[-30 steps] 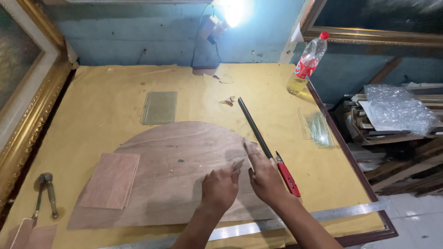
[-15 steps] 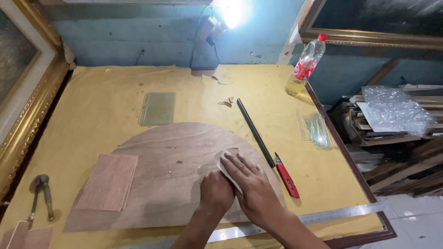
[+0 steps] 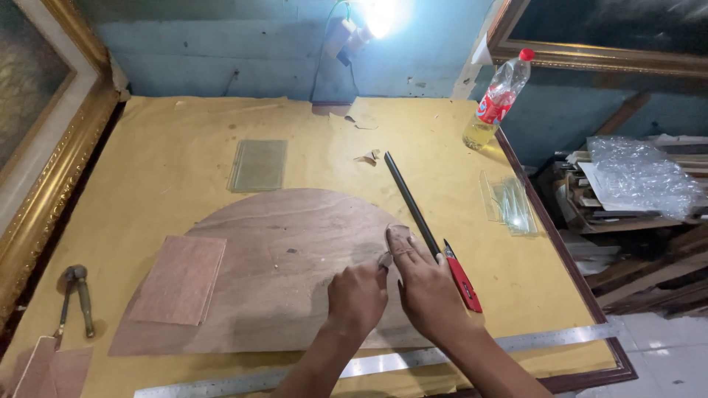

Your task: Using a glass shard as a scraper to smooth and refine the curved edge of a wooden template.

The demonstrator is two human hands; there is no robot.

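Our left hand pinches a small scrap, and our right hand presses flat, fingers spread, on the rounded plywood panel, just left of the black rod. The panel looks thin, stiff and light; its edges seem best for gripping.

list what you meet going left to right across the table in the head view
metal pincers → small rectangular plywood piece → left hand → right hand → red-handled cutter → clear glass strips
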